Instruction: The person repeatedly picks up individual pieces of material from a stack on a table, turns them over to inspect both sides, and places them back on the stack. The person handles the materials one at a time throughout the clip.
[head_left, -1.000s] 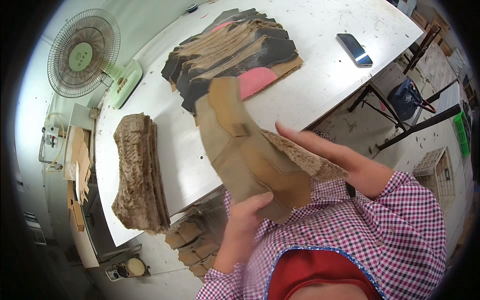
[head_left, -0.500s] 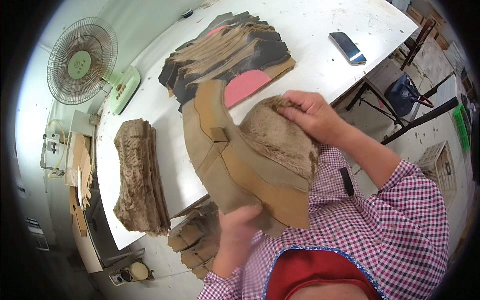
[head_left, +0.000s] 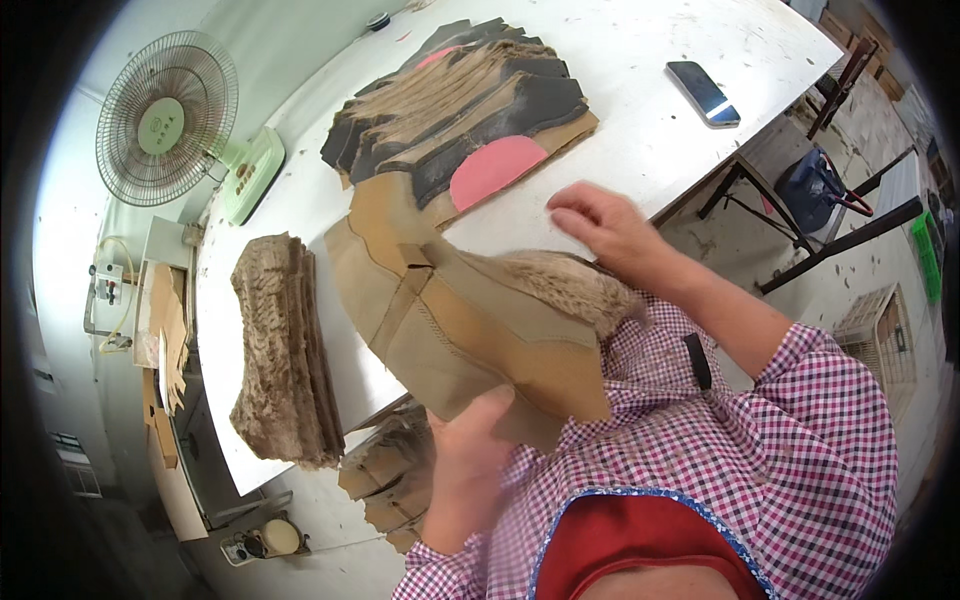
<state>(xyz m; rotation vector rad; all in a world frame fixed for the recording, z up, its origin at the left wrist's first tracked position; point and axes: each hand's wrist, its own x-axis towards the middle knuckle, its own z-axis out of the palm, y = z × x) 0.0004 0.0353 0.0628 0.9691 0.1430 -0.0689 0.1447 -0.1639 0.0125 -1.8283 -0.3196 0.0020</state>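
A fur-lined suede piece (head_left: 470,310) in tan and grey-brown, stitched together and shaped like a boot upper, hangs over the table's near edge in front of me. My left hand (head_left: 475,420) grips its lower edge, the thumb on the suede side and the other fingers hidden beneath. Brown fur (head_left: 570,285) shows along its right part, which droops toward my checked clothing. Just above that fur is my right hand (head_left: 605,225), holding nothing, its fingers loosely bent with the thumb apart.
On the white table (head_left: 640,170) lie a pile of dark and tan pieces (head_left: 450,100) with pink patches, a stack of brown fur pieces (head_left: 280,350) and a phone (head_left: 703,94). A fan (head_left: 168,120) stands at left. More suede pieces (head_left: 390,470) sit below the table edge.
My right hand has let go of the fur edge, which has dropped down. My left hand has moved slightly up, and the suede piece has shifted left and tilted.
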